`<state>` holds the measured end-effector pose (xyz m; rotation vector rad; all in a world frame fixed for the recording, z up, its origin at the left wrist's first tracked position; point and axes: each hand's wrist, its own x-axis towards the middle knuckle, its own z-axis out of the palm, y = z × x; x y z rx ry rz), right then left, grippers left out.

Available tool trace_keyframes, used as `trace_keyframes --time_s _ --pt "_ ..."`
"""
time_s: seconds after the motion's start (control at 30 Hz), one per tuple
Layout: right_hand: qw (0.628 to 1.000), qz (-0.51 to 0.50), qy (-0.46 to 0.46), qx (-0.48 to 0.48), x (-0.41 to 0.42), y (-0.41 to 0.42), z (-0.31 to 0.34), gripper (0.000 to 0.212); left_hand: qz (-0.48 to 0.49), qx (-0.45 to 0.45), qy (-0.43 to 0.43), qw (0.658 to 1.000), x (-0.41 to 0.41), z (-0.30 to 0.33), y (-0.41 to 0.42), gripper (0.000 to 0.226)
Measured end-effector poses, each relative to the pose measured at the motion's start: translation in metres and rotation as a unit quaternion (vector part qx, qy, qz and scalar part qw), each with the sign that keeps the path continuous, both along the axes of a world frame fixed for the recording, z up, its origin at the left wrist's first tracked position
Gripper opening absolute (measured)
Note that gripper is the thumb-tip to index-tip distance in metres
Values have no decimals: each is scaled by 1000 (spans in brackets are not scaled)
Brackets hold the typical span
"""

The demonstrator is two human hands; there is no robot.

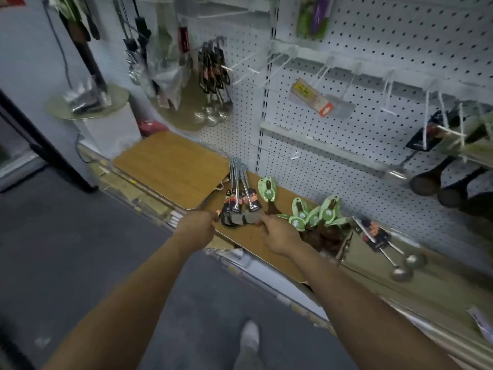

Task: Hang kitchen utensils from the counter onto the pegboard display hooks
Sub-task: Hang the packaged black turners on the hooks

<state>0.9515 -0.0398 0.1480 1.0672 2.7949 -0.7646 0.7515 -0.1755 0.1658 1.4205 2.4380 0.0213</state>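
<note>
A bundle of metal utensils with black-and-red card labels (238,201) lies on the wooden counter (170,166), handles pointing at the pegboard (373,49). My left hand (198,222) grips the bundle's near left end. My right hand (277,233) pinches its near right end. Wooden spoons with green card labels (312,214) lie just right of my right hand. Two metal ladles with a black label (392,249) lie further right. White hooks (240,65) stick out of the pegboard, several of them bare.
Ladles and skimmers (213,76) hang on a hook at the upper left. Dark ladles (448,161) hang at the right. A yellow and red price tag (312,97) sits on the board. A round metal tray (88,105) stands on a white box at left. Grey floor lies below.
</note>
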Motion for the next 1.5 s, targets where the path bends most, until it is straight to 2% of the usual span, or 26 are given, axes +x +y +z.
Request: trace_keyframes --time_s 0.2,0.47,0.63,0.8,0.9,1.03,1.13,1.2,1.33,1.4,1.5 --pt "999 -21 -27 -28 -64 61 -43 17 -36 -29 -32 998 -46 -45 66 32" --pt "991 -35 -124 -45 -130 141 -101 23 -12 -63 -83 994 -115 -120 134 32" --pt "983 -54 -166 -63 -181 193 -145 27 -26 -50 -116 992 -157 -162 195 28" --pt "984 -63 -165 -35 -229 233 -205 28 2 14 -154 988 -186 -232 262 38" --pt "983 -87 -162 -18 -252 254 -250 33 24 16 -179 983 -190 -273 296 22" --pt "976 -114 -184 -9 -272 270 -295 50 95 20 -195 976 -193 -321 334 14" --pt "976 -147 -158 16 -276 282 -309 40 136 14 -205 969 -195 -334 350 25" --pt "974 -165 -154 -5 -279 291 -314 32 173 16 -209 962 -194 -337 355 34" --pt "970 -165 -177 0 -281 299 -312 25 218 45 -240 945 -192 -329 347 36" --pt "975 -160 -151 -28 -275 300 -304 22 239 60 -247 937 -198 -321 334 42" --pt "978 -164 -88 -90 -262 299 -281 25 252 83 -289 920 -208 -302 310 26"
